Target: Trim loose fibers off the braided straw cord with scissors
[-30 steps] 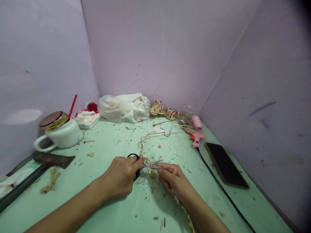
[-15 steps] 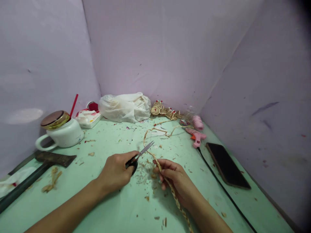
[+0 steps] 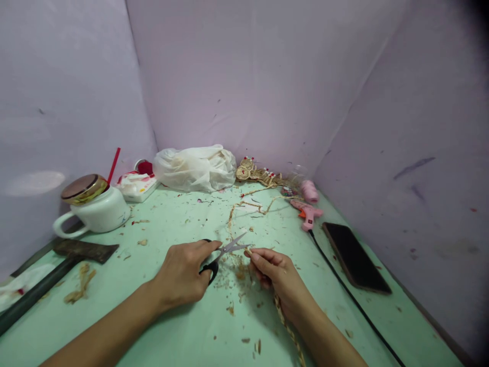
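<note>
My left hand (image 3: 185, 270) is closed round the black handles of a pair of scissors (image 3: 225, 248), whose two blades stand apart and point right. Close to the blade tips, my right hand (image 3: 273, 267) pinches a braided straw cord (image 3: 284, 318) between thumb and fingers. The cord runs down from under that hand to the bottom edge of the view. Past the blades, a thinner length of it lies curving over the table toward the back. Whether the blades touch the cord I cannot tell.
A white mug (image 3: 101, 211) with a lid and a hammer (image 3: 84, 251) lie left. At the back are a white plastic bag (image 3: 195, 168), straw pieces (image 3: 260, 174) and pink thread (image 3: 309, 191). A pink glue gun (image 3: 308, 214) and a phone (image 3: 356, 257) lie right. Fibre scraps litter the green table (image 3: 164, 336).
The scissor blades have opened and turned toward the cord. My right hand has shifted slightly right, its fingers closing in a pinch near the blade tips.
</note>
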`<state>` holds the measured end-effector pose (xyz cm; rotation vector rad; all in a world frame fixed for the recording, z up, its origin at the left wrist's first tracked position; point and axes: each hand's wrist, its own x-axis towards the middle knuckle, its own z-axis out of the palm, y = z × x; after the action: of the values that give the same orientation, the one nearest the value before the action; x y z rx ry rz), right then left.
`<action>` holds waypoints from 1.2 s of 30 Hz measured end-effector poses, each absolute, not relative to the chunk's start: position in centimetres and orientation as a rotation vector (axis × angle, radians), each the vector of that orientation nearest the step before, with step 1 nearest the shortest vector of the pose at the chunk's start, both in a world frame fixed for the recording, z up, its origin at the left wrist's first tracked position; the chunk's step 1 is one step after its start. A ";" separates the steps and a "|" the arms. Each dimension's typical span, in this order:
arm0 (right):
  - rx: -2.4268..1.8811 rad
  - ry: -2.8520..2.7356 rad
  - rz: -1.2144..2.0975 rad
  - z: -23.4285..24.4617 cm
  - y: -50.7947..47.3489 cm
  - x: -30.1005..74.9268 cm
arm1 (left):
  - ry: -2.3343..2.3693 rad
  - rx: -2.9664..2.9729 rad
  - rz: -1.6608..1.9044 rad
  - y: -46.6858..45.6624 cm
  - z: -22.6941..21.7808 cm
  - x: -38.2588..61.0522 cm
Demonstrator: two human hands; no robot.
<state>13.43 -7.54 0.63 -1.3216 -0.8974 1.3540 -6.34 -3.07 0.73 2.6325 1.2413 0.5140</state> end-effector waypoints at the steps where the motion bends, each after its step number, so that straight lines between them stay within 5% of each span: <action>1: -1.333 -0.904 1.340 0.6 -7.5 13.5 | 1.213 2.646 0.500 -3.1 0.8 -6.3; 36: -1.344 -1.246 1.207 0.5 -7.8 12.8 | 0.996 2.916 0.135 -3.4 1.8 -6.4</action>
<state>12.84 -7.79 0.55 -1.3441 -1.2455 1.2065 -6.36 -3.39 1.77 2.9159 0.9960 0.1354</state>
